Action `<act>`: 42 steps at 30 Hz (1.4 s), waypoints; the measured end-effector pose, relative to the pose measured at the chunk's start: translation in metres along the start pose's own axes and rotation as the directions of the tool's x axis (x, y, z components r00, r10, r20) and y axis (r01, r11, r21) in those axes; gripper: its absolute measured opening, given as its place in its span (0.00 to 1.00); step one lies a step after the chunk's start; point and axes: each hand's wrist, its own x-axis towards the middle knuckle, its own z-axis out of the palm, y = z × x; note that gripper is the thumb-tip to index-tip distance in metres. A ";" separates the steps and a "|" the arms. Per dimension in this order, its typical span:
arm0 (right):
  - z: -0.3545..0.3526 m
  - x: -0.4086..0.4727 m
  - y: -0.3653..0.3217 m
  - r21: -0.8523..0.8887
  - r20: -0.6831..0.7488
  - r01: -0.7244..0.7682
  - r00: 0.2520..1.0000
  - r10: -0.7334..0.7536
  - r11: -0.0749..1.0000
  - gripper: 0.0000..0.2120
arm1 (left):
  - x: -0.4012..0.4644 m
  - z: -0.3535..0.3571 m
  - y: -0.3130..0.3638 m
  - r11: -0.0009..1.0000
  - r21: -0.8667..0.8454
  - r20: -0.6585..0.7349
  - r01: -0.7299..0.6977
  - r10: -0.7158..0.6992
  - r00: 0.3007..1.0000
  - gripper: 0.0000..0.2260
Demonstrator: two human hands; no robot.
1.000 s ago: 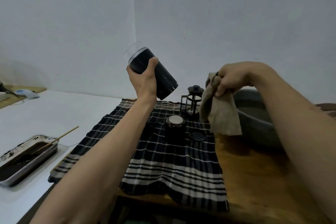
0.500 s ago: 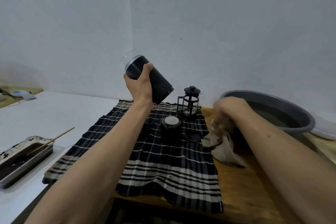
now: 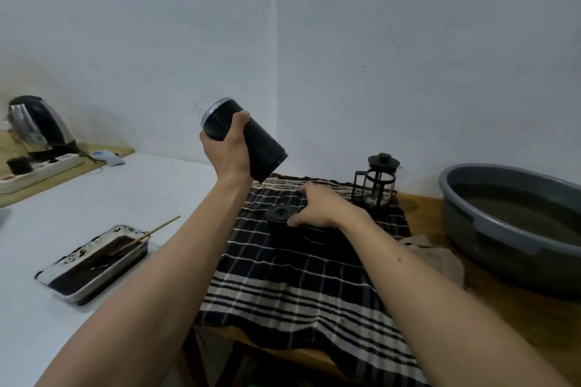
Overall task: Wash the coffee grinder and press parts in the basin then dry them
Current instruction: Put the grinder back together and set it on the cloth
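The left hand (image 3: 227, 152) is up in the middle of the frame. Its fingers and thumb wrap around a black grinder (image 3: 248, 138) and hold it tilted, with the silver-rimmed end pointing to the upper left. The grinder is in the air, above the far edge of a striped towel (image 3: 292, 286).

The right hand (image 3: 317, 210) is lower, just right of the middle. It reaches down to a small round black part (image 3: 280, 216) that sits on the towel. The thumb touches the side of the part. The fingers curl a little over the far side, but I cannot tell if they grab it.

A glass press (image 3: 375, 181) with a black lid stands upright on the far right corner of the towel. A grey basin (image 3: 490, 223) with water sits at the right edge of the frame, on a wood table (image 3: 518, 324). A tan rag (image 3: 440, 256) lies on the table between the towel and the basin.

At the lower left is a metal tray (image 3: 94, 267) with dark stuff in it and a stick (image 3: 154, 231) resting in it. A kettle (image 3: 37, 122) stands at the far left.
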 end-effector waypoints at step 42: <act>-0.006 -0.038 -0.022 0.668 -0.531 0.369 0.845 0.065 0.647 0.30 | 0.002 0.026 0.006 0.990 -0.017 -0.006 0.139 -0.139 0.990 0.28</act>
